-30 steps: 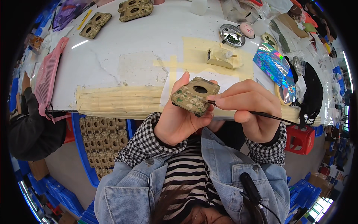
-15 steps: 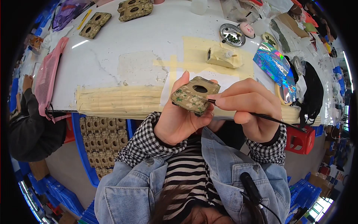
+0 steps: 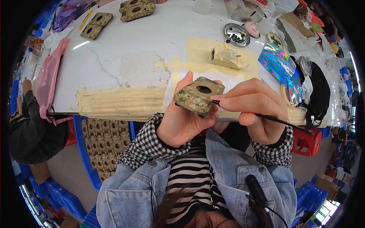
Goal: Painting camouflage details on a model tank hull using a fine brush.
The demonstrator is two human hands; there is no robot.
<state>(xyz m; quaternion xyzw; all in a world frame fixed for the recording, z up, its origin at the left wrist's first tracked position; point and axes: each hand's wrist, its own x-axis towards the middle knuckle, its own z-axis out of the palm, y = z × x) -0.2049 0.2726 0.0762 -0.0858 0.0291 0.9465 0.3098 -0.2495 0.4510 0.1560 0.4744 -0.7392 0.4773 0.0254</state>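
The camouflage-painted model hull [image 3: 198,96] sits raised in front of your chest, just above the near edge of the white table [image 3: 125,41]. Its long axis runs from lower left to upper right, with the dark round opening on its top face turned up toward you and tilted slightly away.

Your left hand [image 3: 181,117] cups it from below: the thumb stands up along the hull's left end and the other fingers curl under and behind it, closed snugly on the piece. Your right hand [image 3: 254,110] is pinched tight around a thin dark brush [image 3: 266,118], thumb and forefinger pressed together near its front. The brush tip meets the hull's right side just beneath the opening, and the handle trails off to the lower right.

Compared with a second ago, almost nothing has shifted; hull, both hands and brush keep the same pose and place.

Farther out on the table lie an unpainted beige hull [image 3: 226,57] on yellowish masking tape, a round metal dish [image 3: 235,35], and a holographic sheet [image 3: 280,65]. Two more camouflage pieces [image 3: 114,17] rest at the far left. A blue crate [image 3: 104,144] of similar parts stands below the table edge, beside another person's dark sleeve [image 3: 32,133].
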